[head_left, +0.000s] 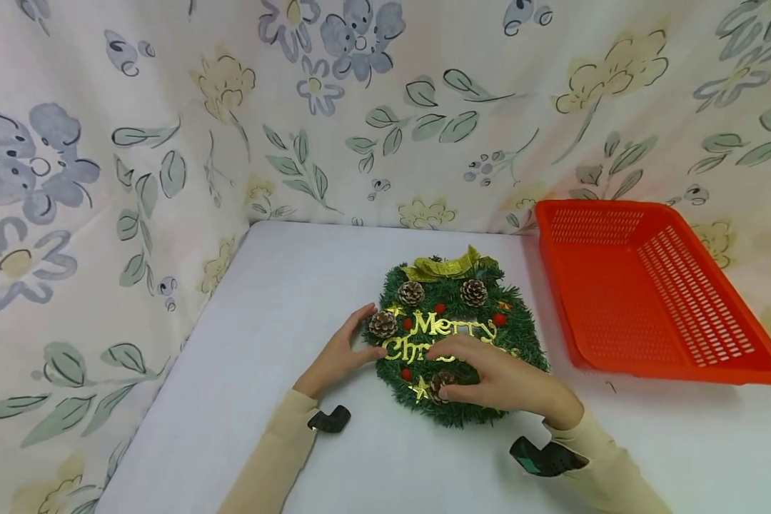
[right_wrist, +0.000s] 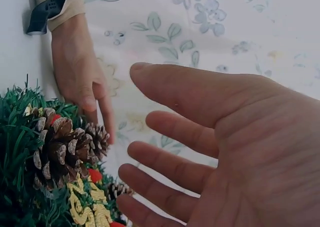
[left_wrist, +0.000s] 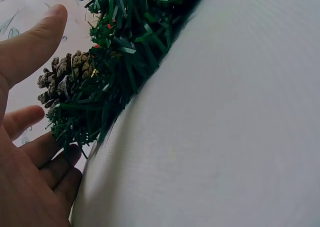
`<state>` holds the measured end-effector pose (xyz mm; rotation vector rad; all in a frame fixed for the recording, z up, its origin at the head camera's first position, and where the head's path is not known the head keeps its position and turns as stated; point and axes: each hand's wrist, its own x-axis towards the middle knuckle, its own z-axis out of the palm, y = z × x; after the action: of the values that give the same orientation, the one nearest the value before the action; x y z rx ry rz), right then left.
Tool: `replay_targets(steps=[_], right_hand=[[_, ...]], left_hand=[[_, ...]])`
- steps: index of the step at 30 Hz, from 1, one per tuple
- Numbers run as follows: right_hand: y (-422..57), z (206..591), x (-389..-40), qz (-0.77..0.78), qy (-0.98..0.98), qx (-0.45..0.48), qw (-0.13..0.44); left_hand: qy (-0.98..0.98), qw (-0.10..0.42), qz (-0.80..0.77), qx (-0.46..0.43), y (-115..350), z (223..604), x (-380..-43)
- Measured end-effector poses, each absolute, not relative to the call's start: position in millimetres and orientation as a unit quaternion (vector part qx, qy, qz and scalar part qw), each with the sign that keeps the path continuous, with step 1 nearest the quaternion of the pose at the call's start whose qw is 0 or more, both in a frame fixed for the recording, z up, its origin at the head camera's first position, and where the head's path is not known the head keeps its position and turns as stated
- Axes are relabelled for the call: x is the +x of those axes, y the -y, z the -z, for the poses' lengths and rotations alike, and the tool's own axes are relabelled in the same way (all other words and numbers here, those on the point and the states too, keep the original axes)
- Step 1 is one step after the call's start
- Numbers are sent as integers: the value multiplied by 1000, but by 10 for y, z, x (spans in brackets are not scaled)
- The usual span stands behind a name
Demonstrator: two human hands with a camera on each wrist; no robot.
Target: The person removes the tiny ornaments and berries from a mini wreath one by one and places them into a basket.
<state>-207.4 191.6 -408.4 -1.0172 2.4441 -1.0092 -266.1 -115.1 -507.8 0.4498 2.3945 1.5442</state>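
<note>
A green Christmas wreath lies on the white table, with pine cones, red berries, gold stars, a gold bow on its far side and gold "Merry Christmas" lettering across it. My left hand is at the wreath's left edge, its fingertips right at the greenery beside a pine cone, thumb spread away. Over the near right part of the wreath hovers my right hand, covering some of the lettering. In the right wrist view its fingers are spread and relaxed, holding nothing, with a pine cone past them.
To the right of the wreath stands a red plastic basket with slotted walls. A floral curtain hangs behind and to the left of the white table. Each wrist wears a black strap-on device.
</note>
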Motion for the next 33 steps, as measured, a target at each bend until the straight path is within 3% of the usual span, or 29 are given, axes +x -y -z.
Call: replay_targets(steps=[11, 33], right_hand=[[-1905, 4182, -2002, 334, -863, -349, 150], [-1888, 4267, -2016, 284, -887, -328, 157]], left_hand=[[-761, 131, -605, 193, 1140, 5150, -2602], [-773, 126, -597, 172, 1143, 5186, -2672]])
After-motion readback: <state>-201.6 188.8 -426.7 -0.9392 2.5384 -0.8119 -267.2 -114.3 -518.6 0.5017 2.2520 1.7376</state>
